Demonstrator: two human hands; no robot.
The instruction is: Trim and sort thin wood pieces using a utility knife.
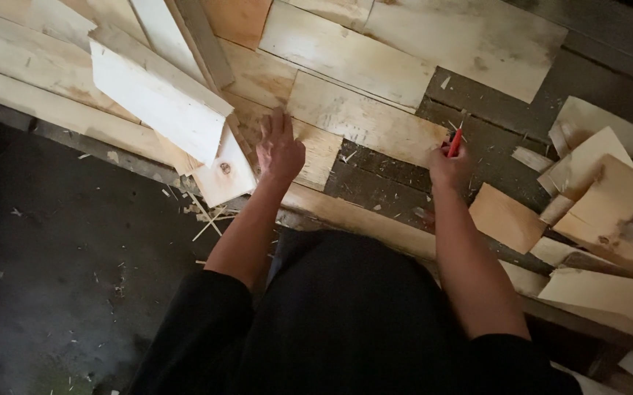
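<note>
Head view, looking down on a floor of wood pieces, seen L to R. Far left: dark bare ground (60, 278) w/ splinters and chips scattered. Above it, long pale planks (31, 80) are laid side by side, and a white board (159, 102) is propped loose across them, tilted. Just beside its lower end a small knotted offcut (225, 175) lies at the edge.

Left hand (280, 150) is pressed flat, fingers spread apart, on a short pale board (316, 150), nothing gripped. Next to it a wider board (364, 117) is fitted in, its right end reaching the dark gap.

Right hand (448, 168) is closed around a red pencil (455, 142), tip held at the right end of that wider board, approx at its corner. Whether a line is drawn already can't be told; too dim.

Right of the hands: dark uncovered strips (492, 146) w/ no boards on them, then a heap of loose tan offcuts (609, 205), unplaced, overlapping.

Progress, as a judgement: left and upper area looks covered, boards butted close. Centre-right is uncovered, approx a third of what is seen. Marking seems to be the step in hand; cutting and fitting of further pieces are left, and the propped white board is not set down flat yet.
</note>
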